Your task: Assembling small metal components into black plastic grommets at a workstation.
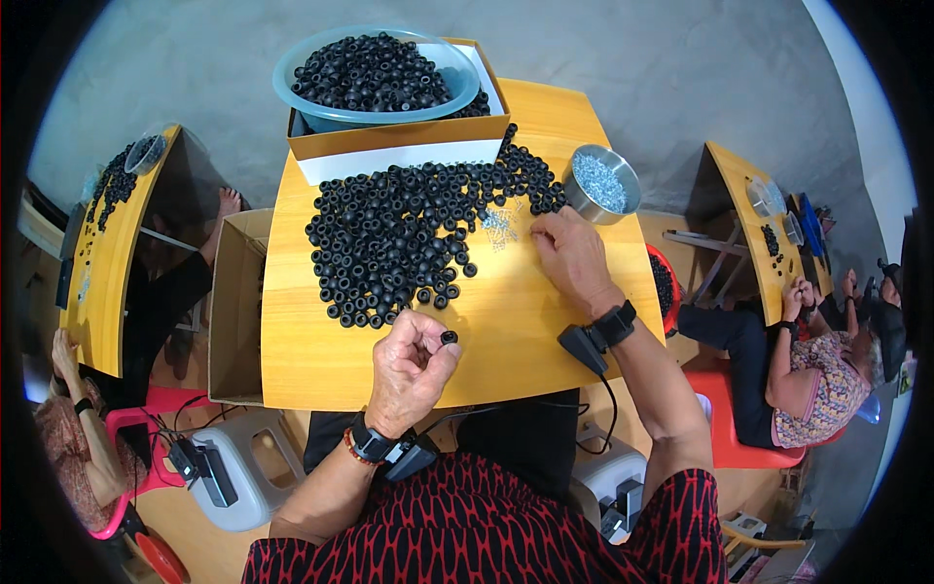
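Left of the wooden table [321,375], an open brown cardboard box [236,311] stands against its left edge, tall and plain. Farther off, at the table's far edge, a second open cardboard box [399,136] with a white inner flap holds 1 teal plastic basin [292,83] heaped with black rubber rings; any labels on either box are too small to tell. A broad pile of black rings [399,243] spreads across the far left half of the table, too many to count, reaching toward the box. The near strip of the tabletop is bare wood along its front edge. The left hand [409,375] is curled there, pinching 1 single black ring [449,337] between thumb and fingertips, just above the near part of the table. Between the pile and the right hand lies a small scatter of silvery metal bits [500,226]. The right hand [574,255] rests palm down, fingers narrowly bent onto the tabletop beside that scatter; whether it grips anything I cannot tell. At the far right corner sits 1 round steel bowl [574,190] of the same shiny bits. Both wrists carry black straps.
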`<control>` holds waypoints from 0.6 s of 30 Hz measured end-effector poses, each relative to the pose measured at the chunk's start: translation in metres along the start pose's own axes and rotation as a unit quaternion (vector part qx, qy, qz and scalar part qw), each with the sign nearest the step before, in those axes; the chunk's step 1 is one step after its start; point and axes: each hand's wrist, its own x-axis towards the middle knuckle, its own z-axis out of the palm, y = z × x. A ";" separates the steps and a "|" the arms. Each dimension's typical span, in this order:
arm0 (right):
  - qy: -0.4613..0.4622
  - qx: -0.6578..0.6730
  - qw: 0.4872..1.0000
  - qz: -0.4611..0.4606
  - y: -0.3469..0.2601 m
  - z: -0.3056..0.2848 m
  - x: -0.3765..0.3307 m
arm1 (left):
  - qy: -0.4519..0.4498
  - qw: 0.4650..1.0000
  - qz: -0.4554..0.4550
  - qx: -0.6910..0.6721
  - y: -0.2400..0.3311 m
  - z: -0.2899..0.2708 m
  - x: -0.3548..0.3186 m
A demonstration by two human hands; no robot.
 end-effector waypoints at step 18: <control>-0.001 0.123 0.991 -0.053 -0.006 -0.002 -0.024 | -0.002 0.994 0.018 -0.105 -0.007 -0.002 0.001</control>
